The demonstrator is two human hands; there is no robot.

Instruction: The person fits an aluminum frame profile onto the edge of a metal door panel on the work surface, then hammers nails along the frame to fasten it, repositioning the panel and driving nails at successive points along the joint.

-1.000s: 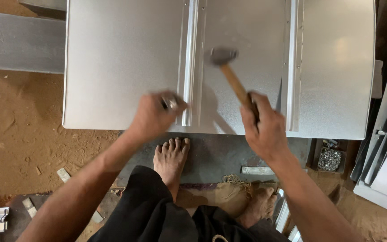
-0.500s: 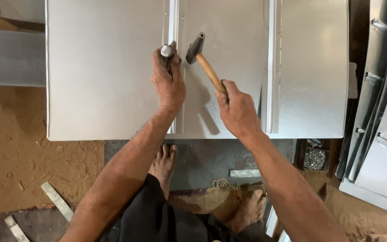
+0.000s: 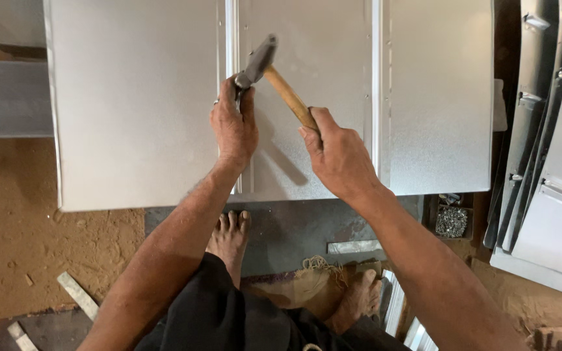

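A large grey metal sheet (image 3: 138, 110) with two raised lengthwise seams lies flat in front of me. My left hand (image 3: 234, 127) is closed around a short metal punch (image 3: 242, 81), held upright on the left seam (image 3: 230, 39). My right hand (image 3: 339, 156) grips the wooden handle of a hammer (image 3: 259, 58). The hammer's dark steel head rests on or just above the punch's top. My bare feet show below the sheet's near edge.
Stacked folded metal panels (image 3: 548, 149) lean at the right. A small box of metal fasteners (image 3: 451, 221) sits by the sheet's near right corner. Sandy ground (image 3: 14, 247) with metal strips (image 3: 78, 296) lies at the left; a grey beam (image 3: 8, 97) runs under the sheet.
My left hand moved from the sheet's near edge up along the left seam with the punch. The hammer came down from a raised position onto the punch.
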